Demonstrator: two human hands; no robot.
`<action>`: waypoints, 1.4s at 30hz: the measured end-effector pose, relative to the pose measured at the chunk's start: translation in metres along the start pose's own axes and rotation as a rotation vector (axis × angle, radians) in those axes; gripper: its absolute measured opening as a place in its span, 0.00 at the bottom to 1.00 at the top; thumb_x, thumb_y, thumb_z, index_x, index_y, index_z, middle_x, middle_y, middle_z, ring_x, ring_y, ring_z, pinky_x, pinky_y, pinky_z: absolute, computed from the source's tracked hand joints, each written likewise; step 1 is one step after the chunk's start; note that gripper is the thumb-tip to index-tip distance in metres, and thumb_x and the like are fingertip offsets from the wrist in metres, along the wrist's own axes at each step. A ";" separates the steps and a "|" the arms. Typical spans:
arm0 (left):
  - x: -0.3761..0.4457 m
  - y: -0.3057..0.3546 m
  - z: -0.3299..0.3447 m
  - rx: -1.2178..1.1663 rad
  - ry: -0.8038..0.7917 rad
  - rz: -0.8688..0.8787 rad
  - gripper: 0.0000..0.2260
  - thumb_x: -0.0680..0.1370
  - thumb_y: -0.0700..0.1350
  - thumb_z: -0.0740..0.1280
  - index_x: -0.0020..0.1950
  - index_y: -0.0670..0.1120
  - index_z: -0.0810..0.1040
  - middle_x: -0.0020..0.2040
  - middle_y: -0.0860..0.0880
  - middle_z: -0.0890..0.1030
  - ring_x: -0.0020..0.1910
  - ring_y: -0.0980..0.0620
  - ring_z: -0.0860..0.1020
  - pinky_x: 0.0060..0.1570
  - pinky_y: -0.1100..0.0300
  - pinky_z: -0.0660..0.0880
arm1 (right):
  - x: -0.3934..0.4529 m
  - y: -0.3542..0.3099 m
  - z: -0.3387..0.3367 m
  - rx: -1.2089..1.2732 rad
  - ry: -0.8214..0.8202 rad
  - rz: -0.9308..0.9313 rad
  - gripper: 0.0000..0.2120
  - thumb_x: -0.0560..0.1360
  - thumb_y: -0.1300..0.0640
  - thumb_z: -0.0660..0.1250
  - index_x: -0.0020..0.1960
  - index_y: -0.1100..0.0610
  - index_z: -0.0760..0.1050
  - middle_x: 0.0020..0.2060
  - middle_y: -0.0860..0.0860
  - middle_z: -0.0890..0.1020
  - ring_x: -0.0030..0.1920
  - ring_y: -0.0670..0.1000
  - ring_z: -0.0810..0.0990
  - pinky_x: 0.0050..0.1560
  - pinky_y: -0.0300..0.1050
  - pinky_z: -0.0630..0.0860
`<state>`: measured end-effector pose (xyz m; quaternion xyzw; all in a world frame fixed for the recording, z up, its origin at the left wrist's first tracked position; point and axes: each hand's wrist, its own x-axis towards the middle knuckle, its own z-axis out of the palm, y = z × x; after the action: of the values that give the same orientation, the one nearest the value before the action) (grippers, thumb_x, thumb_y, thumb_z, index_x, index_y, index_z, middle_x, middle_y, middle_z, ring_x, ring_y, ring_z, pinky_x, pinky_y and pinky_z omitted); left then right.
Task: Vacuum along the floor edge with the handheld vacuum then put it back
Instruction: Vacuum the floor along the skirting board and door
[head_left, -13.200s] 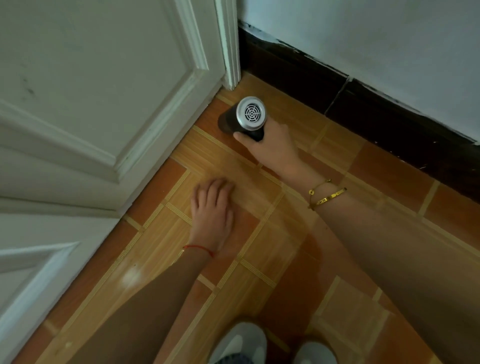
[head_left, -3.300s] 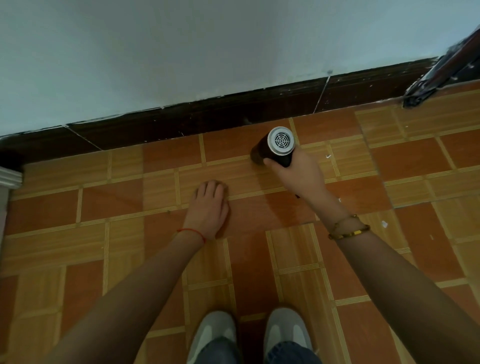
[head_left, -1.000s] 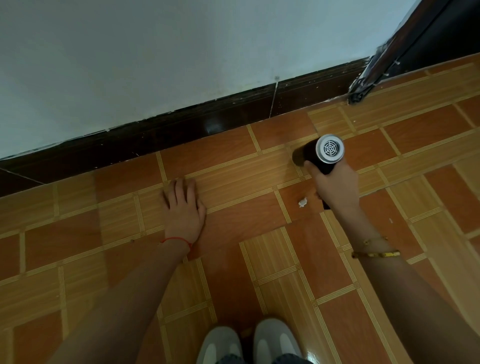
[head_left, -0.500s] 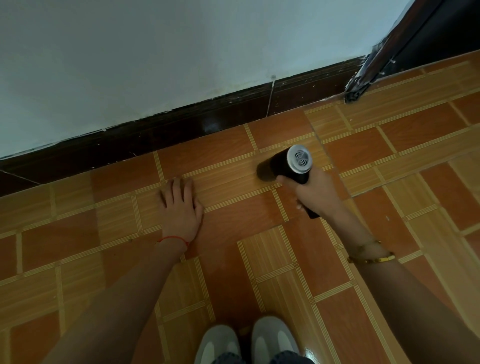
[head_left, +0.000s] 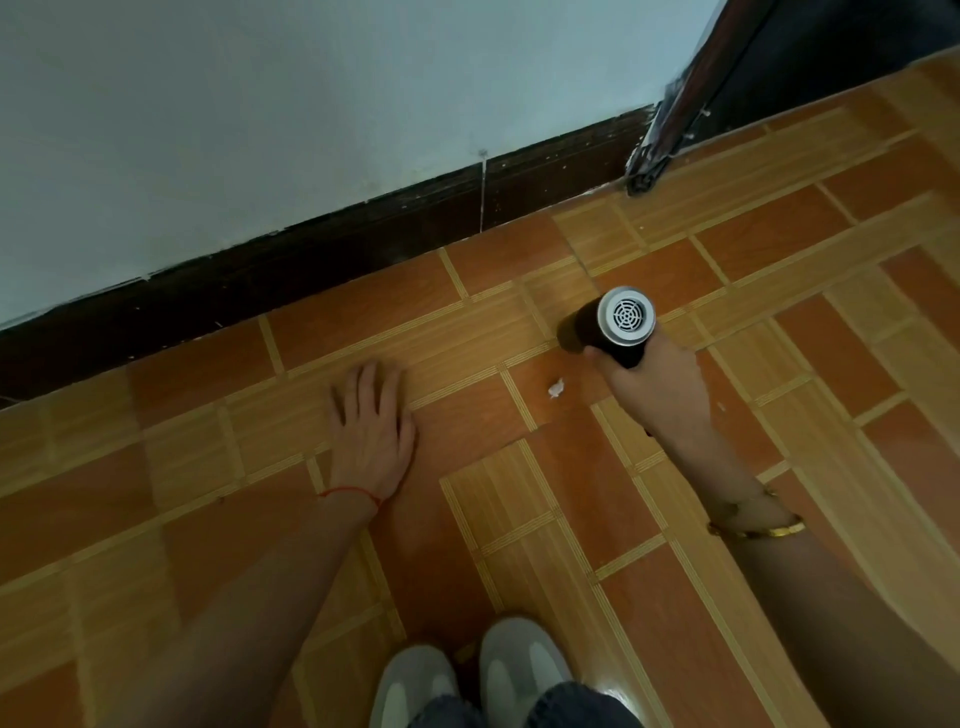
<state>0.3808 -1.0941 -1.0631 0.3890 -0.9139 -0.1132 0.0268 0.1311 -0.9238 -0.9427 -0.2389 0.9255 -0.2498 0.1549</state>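
Note:
The handheld vacuum (head_left: 615, 323) is a short black cylinder with a round silver grille at its rear end, which faces me. Its nozzle end points down at the orange tiled floor (head_left: 519, 519), a little short of the dark skirting board (head_left: 363, 249). My right hand (head_left: 657, 387) grips its handle from below; the handle itself is hidden by my fingers. My left hand (head_left: 371, 431) lies flat on the floor, palm down, fingers spread, well left of the vacuum. A small white scrap (head_left: 556, 388) lies on the tile between my hands, just left of the vacuum.
A pale wall (head_left: 311, 104) rises above the skirting. A dark, tilted frame edge (head_left: 670, 130) meets the floor at the upper right, with a dark opening behind it. My two grey shoes (head_left: 467, 675) stand at the bottom middle.
Over the last half second my right hand has carried the vacuum to the right, uncovering the white scrap. My left hand has stayed flat on the floor.

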 end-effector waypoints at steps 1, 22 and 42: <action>0.001 0.005 0.001 -0.014 -0.003 0.014 0.26 0.81 0.54 0.49 0.77 0.46 0.61 0.76 0.40 0.63 0.77 0.40 0.57 0.75 0.34 0.51 | -0.003 0.004 -0.002 -0.006 -0.010 0.005 0.26 0.71 0.38 0.68 0.62 0.52 0.71 0.42 0.50 0.80 0.43 0.55 0.80 0.41 0.51 0.79; 0.003 0.023 0.009 -0.050 0.009 0.016 0.26 0.81 0.54 0.52 0.77 0.46 0.61 0.76 0.41 0.61 0.77 0.41 0.55 0.74 0.32 0.46 | -0.045 0.021 0.000 0.002 -0.199 -0.073 0.24 0.73 0.40 0.69 0.60 0.56 0.72 0.39 0.49 0.78 0.44 0.53 0.79 0.42 0.47 0.74; 0.003 0.025 0.009 -0.004 -0.008 0.028 0.25 0.81 0.54 0.52 0.76 0.45 0.62 0.76 0.40 0.62 0.77 0.39 0.57 0.73 0.30 0.49 | -0.075 0.005 0.009 -0.043 -0.155 -0.089 0.29 0.74 0.39 0.66 0.69 0.51 0.66 0.42 0.48 0.80 0.43 0.52 0.79 0.39 0.45 0.73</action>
<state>0.3598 -1.0779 -1.0667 0.3758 -0.9190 -0.1163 0.0253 0.1962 -0.8843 -0.9407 -0.3019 0.9042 -0.2174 0.2097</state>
